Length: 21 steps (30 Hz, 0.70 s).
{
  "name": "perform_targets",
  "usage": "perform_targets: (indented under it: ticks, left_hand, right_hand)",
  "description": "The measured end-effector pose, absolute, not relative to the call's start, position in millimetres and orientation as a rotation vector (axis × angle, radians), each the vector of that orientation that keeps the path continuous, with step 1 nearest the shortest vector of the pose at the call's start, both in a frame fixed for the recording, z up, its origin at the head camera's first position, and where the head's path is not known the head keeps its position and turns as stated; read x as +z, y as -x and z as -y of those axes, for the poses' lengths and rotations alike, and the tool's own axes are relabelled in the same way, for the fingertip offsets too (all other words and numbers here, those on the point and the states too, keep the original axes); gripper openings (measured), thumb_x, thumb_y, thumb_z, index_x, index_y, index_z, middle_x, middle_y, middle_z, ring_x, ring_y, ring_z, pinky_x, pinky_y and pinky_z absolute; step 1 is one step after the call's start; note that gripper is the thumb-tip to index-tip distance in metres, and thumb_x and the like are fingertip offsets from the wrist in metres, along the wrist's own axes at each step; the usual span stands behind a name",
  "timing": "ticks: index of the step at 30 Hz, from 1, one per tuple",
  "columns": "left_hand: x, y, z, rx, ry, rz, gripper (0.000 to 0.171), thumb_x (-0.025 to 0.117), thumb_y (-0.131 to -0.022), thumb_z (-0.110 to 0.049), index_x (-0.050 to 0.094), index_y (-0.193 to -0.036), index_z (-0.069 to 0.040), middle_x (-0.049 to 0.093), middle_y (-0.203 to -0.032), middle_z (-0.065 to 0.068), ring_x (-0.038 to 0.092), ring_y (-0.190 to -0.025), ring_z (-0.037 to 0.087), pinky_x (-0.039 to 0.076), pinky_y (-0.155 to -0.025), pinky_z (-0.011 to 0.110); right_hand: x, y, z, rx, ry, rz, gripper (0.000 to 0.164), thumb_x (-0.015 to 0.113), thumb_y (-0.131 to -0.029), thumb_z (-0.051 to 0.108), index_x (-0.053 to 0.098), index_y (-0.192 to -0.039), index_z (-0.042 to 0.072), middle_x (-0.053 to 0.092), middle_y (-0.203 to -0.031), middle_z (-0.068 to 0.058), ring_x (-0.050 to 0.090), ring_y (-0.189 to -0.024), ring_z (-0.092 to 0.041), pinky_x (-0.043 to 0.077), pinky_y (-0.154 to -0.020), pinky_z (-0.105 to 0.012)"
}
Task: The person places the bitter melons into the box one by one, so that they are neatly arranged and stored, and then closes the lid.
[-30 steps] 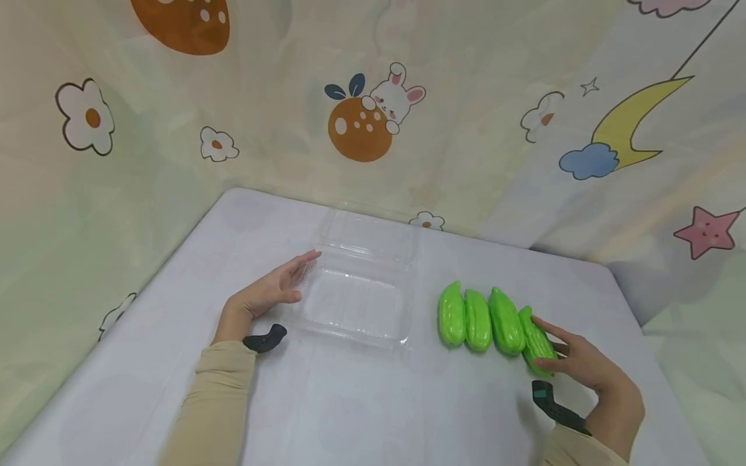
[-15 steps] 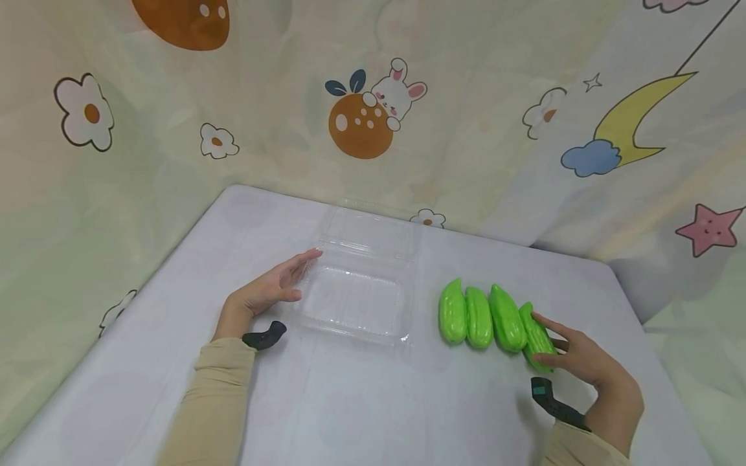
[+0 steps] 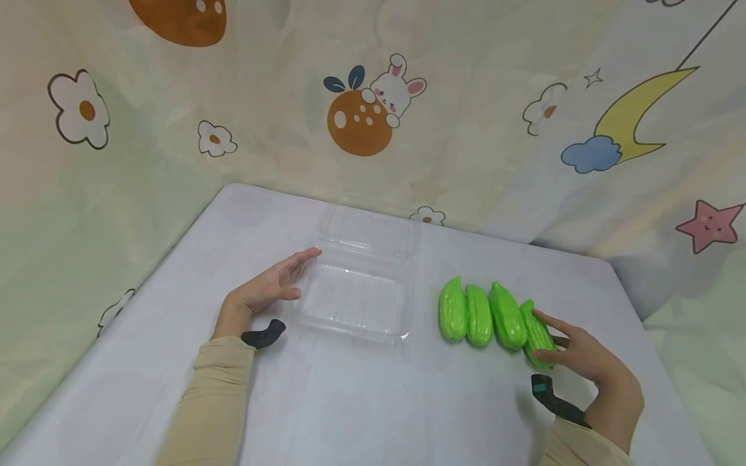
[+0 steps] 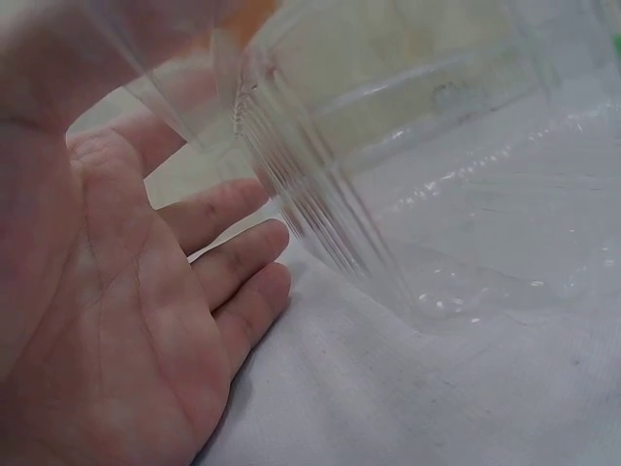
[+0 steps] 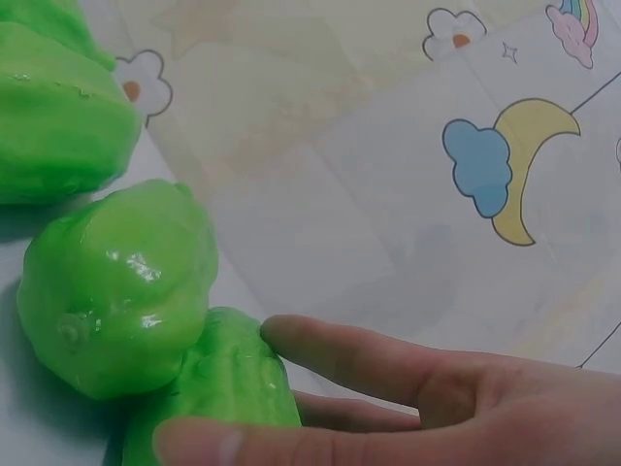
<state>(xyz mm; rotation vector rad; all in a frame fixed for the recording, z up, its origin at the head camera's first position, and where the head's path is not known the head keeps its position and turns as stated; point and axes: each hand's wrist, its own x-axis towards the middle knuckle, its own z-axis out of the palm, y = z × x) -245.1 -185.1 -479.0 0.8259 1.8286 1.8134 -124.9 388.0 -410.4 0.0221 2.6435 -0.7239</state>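
Observation:
A clear plastic clamshell box (image 3: 355, 301) lies with its lid (image 3: 370, 230) folded back toward the wall. At its left wall is my left hand (image 3: 274, 281), fingers extended and fingertips right at the ribbed side; the left wrist view shows the palm (image 4: 116, 311) facing the box. To the right of the box, several glossy green toy vegetables lie in a row: the leftmost (image 3: 452, 310), the second (image 3: 478, 316) and the third (image 3: 507, 317). My right hand (image 3: 583, 356) holds the rightmost, ridged green toy vegetable (image 3: 537, 333) between thumb and fingers, partly covering its lower end.
Everything lies on a white-covered table (image 3: 350, 401). Its back edge meets a patterned cloth wall (image 3: 466, 162) with cartoon prints, which also closes in both sides. A dark curved wrist mount (image 3: 265, 334) sits by the left wrist and another mount (image 3: 553, 401) by the right.
The whole head view shifts slightly upward in the frame. Both hands, the box and the green toy vegetables keep their places relative to one another.

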Motion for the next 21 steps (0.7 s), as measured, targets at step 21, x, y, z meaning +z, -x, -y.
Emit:
perform_targets:
  ticks: [21]
  left_hand:
    - [-477.9, 245.7, 184.7, 1.783, -0.796, -1.883, 0.083, 0.070, -0.081, -0.007, 0.025, -0.151, -0.018, 0.007, -0.162, 0.003, -0.001, -0.149, 0.017, -0.003, -0.119, 0.048]
  right_hand:
    - [-408.2, 123.2, -392.4, -0.694, -0.028, -2.679, 0.093, 0.070, -0.083, 0.040, 0.017, -0.151, 0.006, 0.021, -0.146, -0.039, 0.039, -0.124, -0.057, 0.038, -0.089, -0.070]
